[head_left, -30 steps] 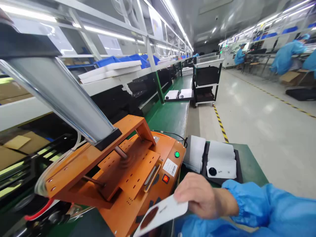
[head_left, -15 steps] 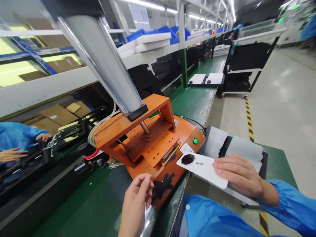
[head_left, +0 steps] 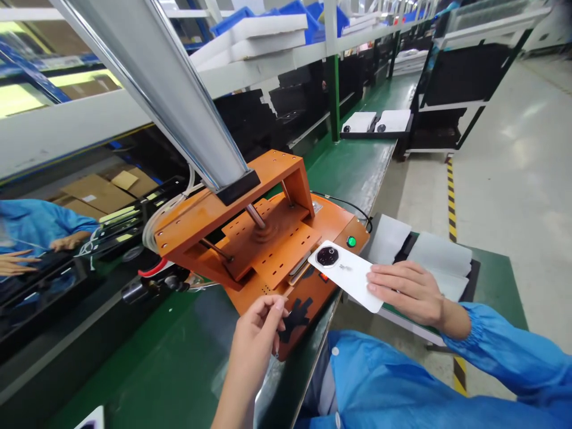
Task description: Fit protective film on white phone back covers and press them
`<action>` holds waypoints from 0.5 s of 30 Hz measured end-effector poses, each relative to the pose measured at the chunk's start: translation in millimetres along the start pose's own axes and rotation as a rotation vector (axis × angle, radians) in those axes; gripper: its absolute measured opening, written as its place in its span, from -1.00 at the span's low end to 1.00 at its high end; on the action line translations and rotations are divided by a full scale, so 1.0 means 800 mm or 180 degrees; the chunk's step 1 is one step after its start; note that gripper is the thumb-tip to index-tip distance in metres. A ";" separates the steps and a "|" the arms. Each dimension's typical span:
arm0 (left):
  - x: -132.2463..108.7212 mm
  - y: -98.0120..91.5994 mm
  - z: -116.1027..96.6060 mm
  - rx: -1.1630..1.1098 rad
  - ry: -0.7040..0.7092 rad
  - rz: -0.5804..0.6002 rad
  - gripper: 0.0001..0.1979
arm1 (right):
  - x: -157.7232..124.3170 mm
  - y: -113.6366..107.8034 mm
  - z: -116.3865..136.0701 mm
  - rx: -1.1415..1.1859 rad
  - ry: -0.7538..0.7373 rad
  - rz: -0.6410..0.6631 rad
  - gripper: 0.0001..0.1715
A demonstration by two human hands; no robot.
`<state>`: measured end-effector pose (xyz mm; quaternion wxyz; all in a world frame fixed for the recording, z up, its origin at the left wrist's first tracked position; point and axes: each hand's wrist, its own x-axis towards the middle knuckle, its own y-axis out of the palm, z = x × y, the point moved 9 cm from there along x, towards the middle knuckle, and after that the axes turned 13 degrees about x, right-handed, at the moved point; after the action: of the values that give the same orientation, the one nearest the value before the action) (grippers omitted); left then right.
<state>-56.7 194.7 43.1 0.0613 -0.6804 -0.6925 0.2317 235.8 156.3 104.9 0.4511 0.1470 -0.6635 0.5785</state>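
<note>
My right hand grips the lower end of a white phone, its back with a round dark camera area facing up. The phone is tilted over the front of an orange press, close to the press plate. Thumb and fingers of my left hand are pinched together by the press's front face, beside a patch of black tape. Whether something small is between them I cannot make out. Under the plate, the edge of a flat piece shows in the press opening.
A green button is lit on the press. Trays with pale sheets stand on a side table at right. Farther along the bench lies a tray with white phones. A co-worker's hands are at far left, across the bench.
My right hand and the phone have moved left and up, nearer the press plate. My left hand keeps its pinch. The view has shifted, and a white corner now shows at bottom left.
</note>
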 end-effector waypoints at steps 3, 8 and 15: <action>0.001 0.003 -0.001 -0.0032 -0.0058 0.0022 -0.47 | -0.003 -0.002 -0.003 -0.0006 0.0051 -0.0033 -0.68; 0.007 0.019 -0.017 -0.0217 -0.0177 0.0071 -0.32 | -0.010 -0.009 -0.010 -0.0030 0.0179 -0.0063 -0.65; 0.058 0.032 -0.059 -0.1070 0.0027 -0.0467 -0.49 | -0.002 0.002 -0.014 -0.0046 0.0085 -0.0212 -0.62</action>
<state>-17.7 249.9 63.7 -0.0337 -0.6297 -0.7690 0.1047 240.0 166.4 101.8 0.4800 0.1580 -0.6563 0.5603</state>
